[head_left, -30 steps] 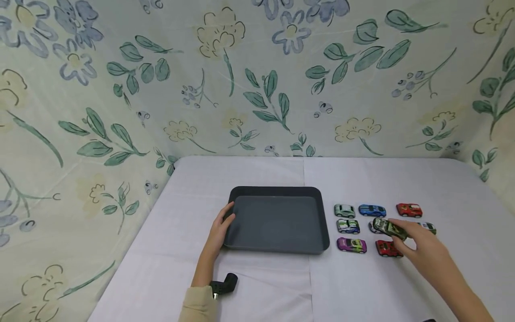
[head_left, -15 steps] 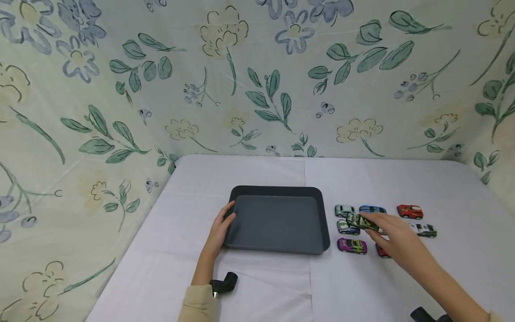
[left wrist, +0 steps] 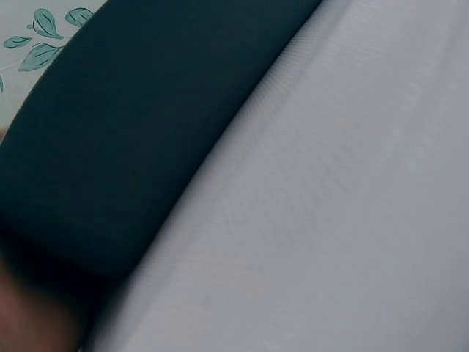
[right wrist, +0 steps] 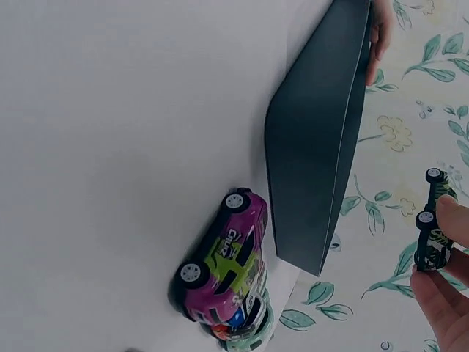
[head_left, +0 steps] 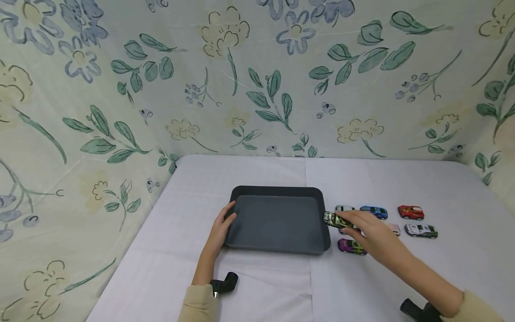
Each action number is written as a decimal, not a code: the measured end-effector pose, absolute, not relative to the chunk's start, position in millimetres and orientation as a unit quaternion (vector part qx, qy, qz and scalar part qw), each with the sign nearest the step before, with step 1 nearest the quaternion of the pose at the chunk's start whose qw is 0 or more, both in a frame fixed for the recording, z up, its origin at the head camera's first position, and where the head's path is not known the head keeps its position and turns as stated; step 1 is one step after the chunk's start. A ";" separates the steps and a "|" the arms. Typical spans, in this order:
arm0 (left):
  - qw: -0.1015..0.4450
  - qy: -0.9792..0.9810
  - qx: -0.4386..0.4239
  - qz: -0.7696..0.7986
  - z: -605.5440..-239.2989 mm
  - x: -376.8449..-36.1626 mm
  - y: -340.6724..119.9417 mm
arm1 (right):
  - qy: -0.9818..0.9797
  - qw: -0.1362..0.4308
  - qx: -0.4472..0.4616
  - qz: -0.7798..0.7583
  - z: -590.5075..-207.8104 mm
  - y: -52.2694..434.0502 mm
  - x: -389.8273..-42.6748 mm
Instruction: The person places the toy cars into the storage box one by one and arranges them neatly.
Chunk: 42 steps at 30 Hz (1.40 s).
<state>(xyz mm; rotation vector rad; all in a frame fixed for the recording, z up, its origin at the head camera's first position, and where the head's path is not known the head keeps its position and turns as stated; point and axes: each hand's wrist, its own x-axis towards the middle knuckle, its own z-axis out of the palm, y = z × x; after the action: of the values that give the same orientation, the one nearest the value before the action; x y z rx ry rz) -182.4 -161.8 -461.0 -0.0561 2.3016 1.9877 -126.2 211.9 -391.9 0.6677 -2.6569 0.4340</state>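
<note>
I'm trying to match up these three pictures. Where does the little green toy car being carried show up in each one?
Head view: the green toy car is right of centre, pinched by the right hand at the dark tray's right rim.
Left wrist view: not in it; only tray and white cloth show.
Right wrist view: at the right edge, wheels showing, held in fingertips.
Shared landmark: the dark tray.

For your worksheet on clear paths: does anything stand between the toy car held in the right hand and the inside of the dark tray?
Nothing visible does. The right hand holds the green toy car at the dark tray's right rim, and the tray looks bare.
</note>
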 end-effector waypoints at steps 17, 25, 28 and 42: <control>0.049 0.764 -0.020 0.643 -448.9 -174.7 -156.4 | -0.914 0.197 0.324 0.147 -393.0 171.7 -137.8; 0.047 0.763 -0.020 0.644 -449.1 -175.2 -157.2 | -0.906 0.171 0.335 0.194 -395.3 152.8 -145.4; 0.046 0.763 -0.018 0.645 -448.8 -174.9 -157.3 | -0.900 0.171 0.344 0.206 -397.4 145.0 -147.6; 0.049 0.761 -0.018 0.647 -449.3 -175.3 -157.3 | -0.896 0.143 0.354 0.226 -410.0 120.1 -151.3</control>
<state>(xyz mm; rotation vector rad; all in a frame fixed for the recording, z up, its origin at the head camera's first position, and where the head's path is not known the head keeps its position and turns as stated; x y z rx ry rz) -175.3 -157.3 -449.3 -0.0548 2.3191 1.9704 -151.3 120.1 -410.0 1.0220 -2.5855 0.6515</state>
